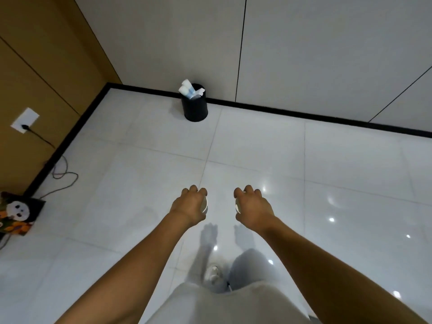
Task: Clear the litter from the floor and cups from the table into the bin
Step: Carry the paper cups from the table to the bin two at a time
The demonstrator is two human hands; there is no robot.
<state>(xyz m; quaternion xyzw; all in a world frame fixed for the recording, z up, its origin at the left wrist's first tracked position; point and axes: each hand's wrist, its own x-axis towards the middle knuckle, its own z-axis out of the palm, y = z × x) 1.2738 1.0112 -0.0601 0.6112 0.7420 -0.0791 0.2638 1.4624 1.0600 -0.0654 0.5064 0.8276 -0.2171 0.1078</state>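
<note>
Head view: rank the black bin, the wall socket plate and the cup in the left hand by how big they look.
1. Black bin
2. Wall socket plate
3. Cup in the left hand, mostly hidden, so only a sliver shows; its true size is unsure.

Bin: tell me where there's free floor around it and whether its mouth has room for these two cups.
The black bin stands against the dark baseboard. Bare white tile lies on its left, right and front, open all the way to both hands. Its mouth is crowded: white cups and paper stick up above the rim. Clutter is only far left, a cable and bag.
</note>
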